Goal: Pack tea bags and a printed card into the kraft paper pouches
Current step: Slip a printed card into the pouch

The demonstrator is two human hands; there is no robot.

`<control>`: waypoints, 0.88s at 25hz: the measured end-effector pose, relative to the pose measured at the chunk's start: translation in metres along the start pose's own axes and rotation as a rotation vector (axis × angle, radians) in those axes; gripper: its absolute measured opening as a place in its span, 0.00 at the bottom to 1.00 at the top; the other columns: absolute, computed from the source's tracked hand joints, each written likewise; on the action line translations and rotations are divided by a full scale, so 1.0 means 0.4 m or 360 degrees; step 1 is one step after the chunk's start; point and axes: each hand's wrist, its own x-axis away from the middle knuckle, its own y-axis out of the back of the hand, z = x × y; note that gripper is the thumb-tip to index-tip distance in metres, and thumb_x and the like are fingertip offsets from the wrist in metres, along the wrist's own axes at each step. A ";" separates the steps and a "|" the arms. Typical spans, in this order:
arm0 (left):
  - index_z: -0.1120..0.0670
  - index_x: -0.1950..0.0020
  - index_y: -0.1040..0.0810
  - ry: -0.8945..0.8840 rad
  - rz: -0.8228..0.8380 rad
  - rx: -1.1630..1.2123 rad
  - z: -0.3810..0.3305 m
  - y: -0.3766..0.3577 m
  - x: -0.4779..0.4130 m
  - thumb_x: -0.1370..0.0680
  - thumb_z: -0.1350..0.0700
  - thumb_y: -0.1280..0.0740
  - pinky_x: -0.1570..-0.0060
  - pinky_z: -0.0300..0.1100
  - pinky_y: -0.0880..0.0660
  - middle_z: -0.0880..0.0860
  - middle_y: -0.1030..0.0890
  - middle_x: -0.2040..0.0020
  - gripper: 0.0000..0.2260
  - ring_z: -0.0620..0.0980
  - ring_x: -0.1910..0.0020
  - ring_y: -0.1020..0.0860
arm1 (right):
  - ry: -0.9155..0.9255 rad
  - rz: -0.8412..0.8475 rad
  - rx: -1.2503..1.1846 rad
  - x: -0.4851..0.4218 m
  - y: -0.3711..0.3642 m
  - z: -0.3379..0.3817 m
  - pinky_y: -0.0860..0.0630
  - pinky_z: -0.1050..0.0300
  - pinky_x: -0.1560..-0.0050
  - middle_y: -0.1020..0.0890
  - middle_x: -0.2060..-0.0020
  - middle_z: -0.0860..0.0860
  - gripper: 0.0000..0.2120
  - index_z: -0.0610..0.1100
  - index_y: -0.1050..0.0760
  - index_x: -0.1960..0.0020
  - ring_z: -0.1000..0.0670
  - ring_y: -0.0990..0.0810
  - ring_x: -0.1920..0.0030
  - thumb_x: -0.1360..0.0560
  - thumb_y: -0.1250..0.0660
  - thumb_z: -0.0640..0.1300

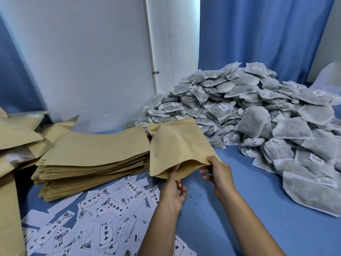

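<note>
1. Left of the hands lay one tall stack of flat tan kraft paper pouches (92, 156); many white printed cards (88, 215) were scattered below it, too many to count.
2. The left hand (173, 189) pinched the lower lip of one tan kraft pouch (177, 146), whose contents were hidden.
3. The right hand (219, 174) pinched its upper lip, thumb curled over.
4. Right of the hands rose a heap of uncounted grey-green tea bags (258, 111).

Both hands hold one kraft pouch (177, 150) open above the bench (230, 209).
Left hand (172, 189) and right hand (219, 174) pinch its mouth; tea bags (258, 115) heaped right, printed cards (92, 218) scattered left.

Tan kraft pouch (175, 145), grey-green tea bags (258, 111), black-printed white cards (114, 206), blue table (230, 209)
</note>
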 end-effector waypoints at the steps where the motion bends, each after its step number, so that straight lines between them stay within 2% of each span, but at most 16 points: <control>1: 0.56 0.58 0.26 -0.0091 0.0059 -0.0124 0.000 0.024 -0.006 0.25 0.56 0.29 0.76 0.32 0.31 0.50 0.29 0.69 0.07 0.44 0.71 0.32 | 0.0016 -0.0018 0.0007 -0.002 0.003 0.000 0.29 0.60 0.75 0.22 0.73 0.46 0.10 0.38 0.26 0.63 0.51 0.23 0.75 0.24 0.38 0.39; 2: 0.57 0.54 0.23 -0.0194 0.0159 -0.0218 -0.002 0.042 -0.003 0.26 0.60 0.29 0.70 0.34 0.26 0.51 0.23 0.66 0.05 0.45 0.67 0.26 | 0.0017 -0.0020 0.0007 -0.005 0.004 0.000 0.29 0.60 0.75 0.21 0.72 0.46 0.09 0.38 0.25 0.62 0.51 0.22 0.74 0.24 0.38 0.39; 4: 0.58 0.46 0.23 -0.0336 0.0396 -0.0268 -0.015 0.062 0.007 0.29 0.63 0.27 0.56 0.42 0.22 0.55 0.17 0.52 0.14 0.51 0.53 0.19 | 0.0005 -0.0013 0.0012 -0.011 0.007 -0.003 0.28 0.62 0.76 0.22 0.71 0.45 0.08 0.37 0.26 0.60 0.52 0.22 0.75 0.23 0.39 0.37; 6: 0.57 0.43 0.23 -0.0285 0.0559 -0.0104 -0.033 0.059 0.021 0.32 0.56 0.27 0.49 0.49 0.23 0.57 0.17 0.45 0.19 0.56 0.46 0.19 | 0.0021 -0.0017 0.0085 -0.017 0.013 -0.002 0.29 0.63 0.76 0.24 0.72 0.44 0.08 0.36 0.27 0.60 0.53 0.24 0.77 0.23 0.39 0.35; 9: 0.57 0.41 0.24 -0.0128 0.0522 0.0206 -0.061 0.033 0.036 0.30 0.46 0.29 0.49 0.52 0.23 0.60 0.17 0.47 0.22 0.58 0.46 0.19 | 0.0055 -0.0055 0.0119 -0.021 0.014 -0.006 0.28 0.60 0.73 0.26 0.76 0.45 0.07 0.36 0.27 0.61 0.50 0.27 0.77 0.25 0.38 0.36; 12: 0.61 0.37 0.26 -0.0105 0.0319 0.0336 -0.063 0.013 0.024 0.22 0.53 0.34 0.52 0.54 0.23 0.61 0.18 0.50 0.16 0.58 0.52 0.20 | 0.0044 -0.0095 -0.0033 -0.016 0.007 -0.019 0.25 0.56 0.69 0.24 0.75 0.45 0.08 0.38 0.26 0.62 0.49 0.26 0.75 0.26 0.34 0.40; 15: 0.61 0.34 0.29 -0.0149 0.0232 0.0309 -0.054 0.010 0.020 0.19 0.59 0.38 0.54 0.55 0.24 0.61 0.20 0.51 0.14 0.58 0.54 0.21 | 0.0074 -0.0048 0.0031 -0.013 -0.001 -0.031 0.26 0.57 0.69 0.23 0.72 0.45 0.07 0.39 0.25 0.62 0.50 0.26 0.75 0.27 0.31 0.39; 18: 0.62 0.33 0.30 -0.0119 0.0208 0.0390 -0.052 0.014 0.014 0.19 0.61 0.39 0.47 0.59 0.25 0.62 0.21 0.48 0.15 0.61 0.50 0.22 | 0.0087 -0.0132 0.0091 -0.025 0.004 -0.035 0.30 0.58 0.70 0.26 0.73 0.45 0.08 0.37 0.26 0.63 0.49 0.30 0.75 0.26 0.31 0.37; 22: 0.63 0.31 0.31 -0.0164 0.0166 0.0386 -0.040 0.014 0.006 0.18 0.61 0.40 0.46 0.57 0.25 0.63 0.23 0.42 0.15 0.61 0.46 0.23 | -0.0011 0.0039 -0.0045 -0.018 -0.001 -0.044 0.28 0.58 0.69 0.23 0.70 0.47 0.05 0.39 0.24 0.60 0.50 0.28 0.73 0.28 0.28 0.38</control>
